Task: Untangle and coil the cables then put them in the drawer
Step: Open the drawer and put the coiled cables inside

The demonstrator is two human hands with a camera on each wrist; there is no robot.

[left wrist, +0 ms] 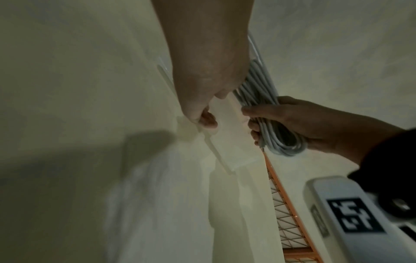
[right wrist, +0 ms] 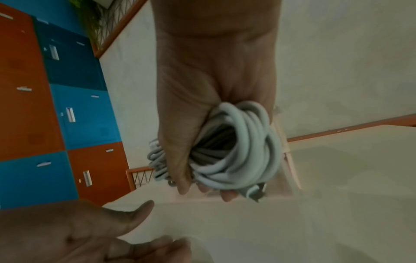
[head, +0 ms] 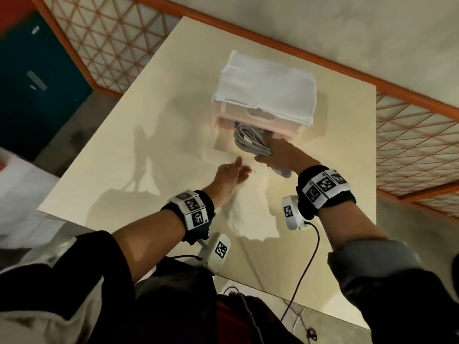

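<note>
A coil of grey cable [head: 249,141] [right wrist: 243,146] [left wrist: 278,137] is gripped in my right hand [head: 272,155] [right wrist: 202,99] [left wrist: 301,121], thumb and fingers wrapped around its loops. The coil hangs over the open drawer [head: 222,145] of a small pale drawer unit [head: 258,116] in the middle of the table. Something dark lies at the back of the drawer, mostly hidden. My left hand [head: 239,171] [right wrist: 94,231] [left wrist: 203,115] is open with its fingers stretched out, just in front of the drawer's front edge [left wrist: 223,160], holding nothing.
A folded white cloth [head: 265,80] lies on top of the drawer unit. The cream table [head: 149,135] ends near my body. An orange lattice railing [head: 417,135] runs behind and to the right. Blue and orange lockers [right wrist: 67,110] stand on the left.
</note>
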